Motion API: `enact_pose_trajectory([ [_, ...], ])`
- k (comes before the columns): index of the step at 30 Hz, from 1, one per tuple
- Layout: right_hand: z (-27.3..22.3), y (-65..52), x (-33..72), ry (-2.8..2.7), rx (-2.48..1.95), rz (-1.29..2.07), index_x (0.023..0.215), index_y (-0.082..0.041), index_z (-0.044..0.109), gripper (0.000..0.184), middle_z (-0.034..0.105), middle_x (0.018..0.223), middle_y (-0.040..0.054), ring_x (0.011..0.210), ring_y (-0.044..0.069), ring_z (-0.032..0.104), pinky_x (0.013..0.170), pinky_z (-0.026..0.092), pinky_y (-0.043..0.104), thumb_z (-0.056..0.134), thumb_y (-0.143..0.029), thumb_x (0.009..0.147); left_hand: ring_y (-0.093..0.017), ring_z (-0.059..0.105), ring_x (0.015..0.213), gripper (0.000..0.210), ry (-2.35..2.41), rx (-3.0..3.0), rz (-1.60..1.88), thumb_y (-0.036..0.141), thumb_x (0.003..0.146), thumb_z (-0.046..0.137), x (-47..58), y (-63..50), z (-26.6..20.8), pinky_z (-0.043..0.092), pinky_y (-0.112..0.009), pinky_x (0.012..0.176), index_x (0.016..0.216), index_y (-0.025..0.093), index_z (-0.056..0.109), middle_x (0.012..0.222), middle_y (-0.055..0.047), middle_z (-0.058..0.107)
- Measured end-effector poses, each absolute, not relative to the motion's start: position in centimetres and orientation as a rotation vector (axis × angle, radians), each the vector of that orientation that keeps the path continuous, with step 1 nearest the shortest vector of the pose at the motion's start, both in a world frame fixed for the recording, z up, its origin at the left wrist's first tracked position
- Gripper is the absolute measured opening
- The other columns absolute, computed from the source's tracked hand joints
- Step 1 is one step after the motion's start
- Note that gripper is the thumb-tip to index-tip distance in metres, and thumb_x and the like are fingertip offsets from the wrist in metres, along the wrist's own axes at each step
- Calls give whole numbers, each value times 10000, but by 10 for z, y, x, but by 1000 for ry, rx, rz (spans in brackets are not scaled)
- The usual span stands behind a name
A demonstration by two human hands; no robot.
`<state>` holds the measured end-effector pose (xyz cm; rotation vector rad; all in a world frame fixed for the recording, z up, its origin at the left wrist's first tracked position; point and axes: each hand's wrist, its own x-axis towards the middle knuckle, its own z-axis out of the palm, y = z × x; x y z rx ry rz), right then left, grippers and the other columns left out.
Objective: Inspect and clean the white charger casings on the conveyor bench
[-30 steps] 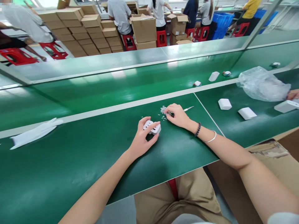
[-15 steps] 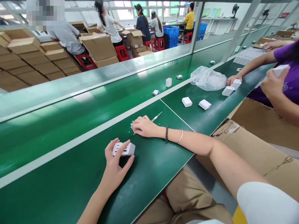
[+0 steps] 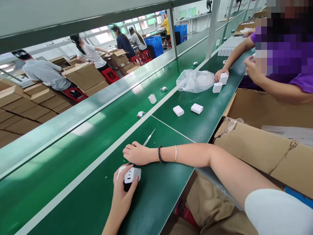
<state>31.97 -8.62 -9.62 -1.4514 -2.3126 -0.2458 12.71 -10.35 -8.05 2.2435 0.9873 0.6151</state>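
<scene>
My left hand (image 3: 123, 184) grips a white charger (image 3: 133, 174) from the side, thumb on the right and fingers over the top; its face with dark ports points toward me. Just beyond it, my right hand (image 3: 138, 154) rests low over the green surface, fingers curled down and their tips largely hidden. A few tiny pale bits (image 3: 124, 161) show beside those fingers. Behind the right hand lies a slim, pointed metal tool (image 3: 149, 137), its other end covered by the hand; whether I touch it I cannot tell.
Two white casings (image 3: 178, 111) lie farther right, near a clear plastic bag (image 3: 195, 81). Beyond the pale strip are small circuit boards (image 3: 141, 114) and another casing (image 3: 152, 99). A co-worker in purple (image 3: 288, 65) sits right, behind an open carton (image 3: 254, 143).
My view has turned and tilted. The left fingers have closed more firmly round the charger, which has turned. My right hand has come closer to it, covering most of the pale bits.
</scene>
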Motion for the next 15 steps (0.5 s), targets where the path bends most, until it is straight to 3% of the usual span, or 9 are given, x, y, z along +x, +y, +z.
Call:
enact_pose_trajectory([
  [4,-93,-87,322,-2287,-1532,-236,1043,-83,660,276,637,1192,155,1134,280,557,911,445,428,387,-121,1026,-313,541,1199,442,1082,2135,715,577,824,619,154,-94,-78,430,-535,1077,1083,219,605,1218,-105,559],
  [9,-94,-86,323,-2264,-1479,-358,1060,-87,670,318,639,1215,159,1159,279,556,974,432,452,354,-106,1036,-314,591,1121,715,1254,2026,728,604,737,707,158,-90,-74,540,-474,903,1303,208,522,1267,-122,559],
  [15,-96,-86,321,-2232,-1444,-376,1052,-80,674,357,647,1193,160,1136,264,578,974,436,449,321,-134,1058,-338,613,1117,919,1327,2032,742,551,641,805,158,-94,-67,586,-480,858,1410,171,473,1319,-167,532],
])
